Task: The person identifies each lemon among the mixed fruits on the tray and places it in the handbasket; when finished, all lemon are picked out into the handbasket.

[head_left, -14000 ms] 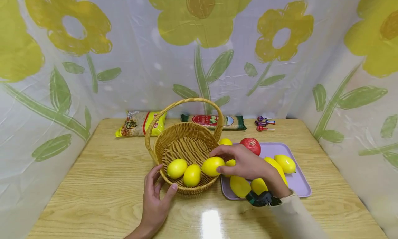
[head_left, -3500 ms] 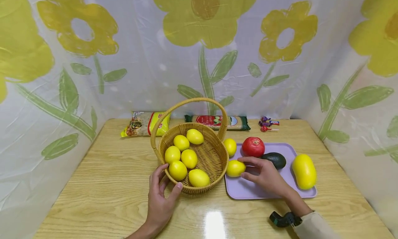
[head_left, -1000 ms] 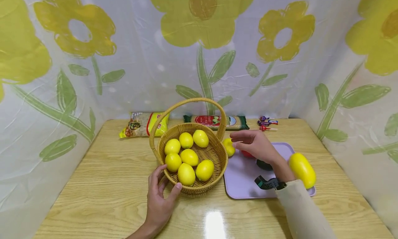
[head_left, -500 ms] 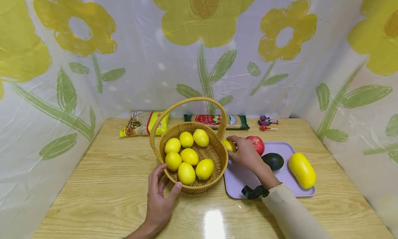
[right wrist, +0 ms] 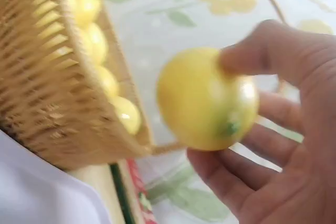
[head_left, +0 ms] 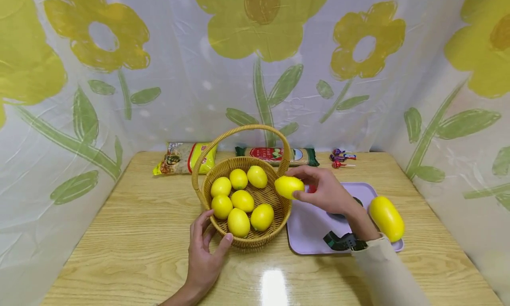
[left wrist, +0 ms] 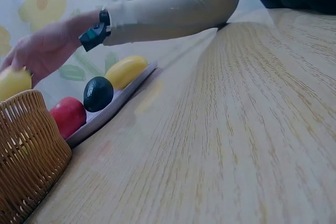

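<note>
In the head view a lemon (head_left: 289,187) is in my right hand (head_left: 324,191), gripped between thumb and fingers. It is held just above the right rim of a woven basket (head_left: 255,243) with a tall handle. The right wrist view shows the same lemon (right wrist: 202,98) up close, its stem end facing the camera. Several lemons (head_left: 242,201) lie inside the basket. My left hand (head_left: 208,253) rests against the basket's near left side, thumb and index fingertip at the rim, fingers spread. The left wrist view does not show that hand.
Right of the basket, a lilac tray (head_left: 307,239) bears a pomegranate (left wrist: 69,116), an avocado (left wrist: 98,94) and a long yellow fruit (head_left: 387,218). Along the back lie a yellow food bag (head_left: 185,158), a green-ended packet (head_left: 304,156) and several lollipops (head_left: 340,157).
The basket has filled with more lemons since the earliest frame. In the last half second my right hand has lifted the lemon from beside the basket to its rim. The left hand stays put.
</note>
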Demonstrator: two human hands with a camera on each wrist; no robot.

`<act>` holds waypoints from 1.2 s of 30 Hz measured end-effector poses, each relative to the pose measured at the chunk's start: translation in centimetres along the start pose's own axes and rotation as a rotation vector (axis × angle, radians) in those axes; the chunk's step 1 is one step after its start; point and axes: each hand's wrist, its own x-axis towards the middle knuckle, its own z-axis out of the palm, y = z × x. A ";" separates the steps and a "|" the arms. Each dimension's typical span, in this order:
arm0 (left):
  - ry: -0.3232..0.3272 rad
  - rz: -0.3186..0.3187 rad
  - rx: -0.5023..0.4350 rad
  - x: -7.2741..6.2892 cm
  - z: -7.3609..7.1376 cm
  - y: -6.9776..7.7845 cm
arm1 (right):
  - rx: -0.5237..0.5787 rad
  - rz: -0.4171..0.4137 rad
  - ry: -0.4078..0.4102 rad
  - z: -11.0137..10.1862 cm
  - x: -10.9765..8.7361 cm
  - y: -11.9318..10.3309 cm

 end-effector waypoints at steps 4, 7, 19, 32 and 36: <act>0.004 -0.002 -0.001 0.0 0.2 0.0 | -0.157 -0.106 -0.071 1.8 0.5 -0.3; 0.000 -0.003 -0.002 -0.2 0.3 -0.1 | -0.207 -0.165 -0.066 2.5 0.5 -0.5; 0.062 0.157 -0.004 1.9 -0.8 0.6 | -0.271 -0.166 0.128 -0.4 -0.7 -1.5; 0.306 0.865 0.607 14.5 -9.8 18.0 | -0.652 -0.265 0.442 -11.1 -3.0 -8.2; 0.370 0.980 0.796 16.0 -10.4 22.4 | -0.721 -0.304 0.580 -13.0 -2.8 -9.8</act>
